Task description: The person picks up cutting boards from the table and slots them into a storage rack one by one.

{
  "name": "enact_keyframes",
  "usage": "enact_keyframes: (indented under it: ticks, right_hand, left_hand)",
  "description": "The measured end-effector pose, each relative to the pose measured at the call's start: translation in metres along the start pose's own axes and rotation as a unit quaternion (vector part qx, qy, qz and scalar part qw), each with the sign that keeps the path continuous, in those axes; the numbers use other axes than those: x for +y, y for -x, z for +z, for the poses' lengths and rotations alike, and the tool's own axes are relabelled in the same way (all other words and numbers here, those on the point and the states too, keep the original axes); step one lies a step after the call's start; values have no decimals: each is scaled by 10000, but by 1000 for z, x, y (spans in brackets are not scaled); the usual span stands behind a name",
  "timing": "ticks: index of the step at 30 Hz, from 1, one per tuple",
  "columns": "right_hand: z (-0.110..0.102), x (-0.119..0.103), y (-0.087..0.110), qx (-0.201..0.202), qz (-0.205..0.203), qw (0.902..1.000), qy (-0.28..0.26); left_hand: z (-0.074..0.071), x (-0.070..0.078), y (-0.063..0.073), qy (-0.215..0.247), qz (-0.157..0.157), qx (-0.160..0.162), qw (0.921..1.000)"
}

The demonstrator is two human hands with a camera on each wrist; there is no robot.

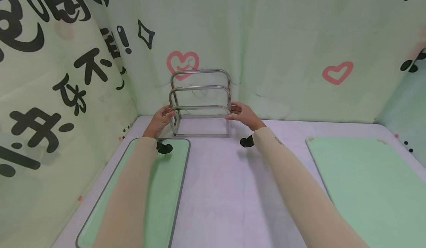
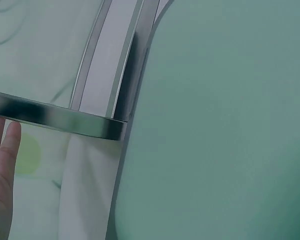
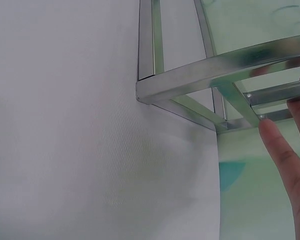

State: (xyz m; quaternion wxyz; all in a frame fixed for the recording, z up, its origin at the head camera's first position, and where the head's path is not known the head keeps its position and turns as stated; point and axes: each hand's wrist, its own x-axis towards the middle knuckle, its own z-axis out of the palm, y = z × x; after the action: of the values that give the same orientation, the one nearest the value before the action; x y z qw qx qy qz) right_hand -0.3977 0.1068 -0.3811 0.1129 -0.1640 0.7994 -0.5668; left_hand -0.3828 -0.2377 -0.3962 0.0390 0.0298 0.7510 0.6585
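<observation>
Toward the far edge of the lilac table (image 1: 213, 185), close up against the back wall (image 1: 286, 55), stands the metal rack (image 1: 203, 108)! Room is tight behind it, where table meets wall, and tight to its left too: its near left corner sits just beside the far end of the left mat (image 1: 166, 196), pale green with a grey border. Nearer the person, a wide strip of lilac runs between that mat and the right mat (image 1: 372, 181), also pale green and well apart from the rack. That's the big lane, straight in front!

Now look at the rack itself: silvery, shiny, upright, with rounded arches lined up one behind another over a flat rectangular base. In the wrist views the polished bars pick up dark and green reflections. Whether the base bears its full weight on the table, I can't tell.

And the hands! Left hand (image 1: 159, 121) grips the left side, thumb toward the front; the left wrist view shows just a couple of fingertips under a bar. Across from it, right hand (image 1: 245, 115) holds the right side, thumb and fingers parted around the metalwork, one fingertip against the frame in its wrist view.
</observation>
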Motion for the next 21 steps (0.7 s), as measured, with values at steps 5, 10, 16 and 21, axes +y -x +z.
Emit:
enact_keyframes:
  ticks: [5,10,16,21]
  right_hand:
    - [-4,-3,5,-63,22,9999,-138]
    - [-8,0,8,20,4,9997,-229]
    - [-12,1,11,46,32,9996,-291]
    - [-18,2,12,69,87,9991,-420]
  left_hand:
    - [4,1,0,136,-10,-61,9999]
    - [5,0,0,211,-75,-166,9996]
    - [7,1,3,76,-360,-253,9990]
    - [11,5,5,116,-326,-433,9985]
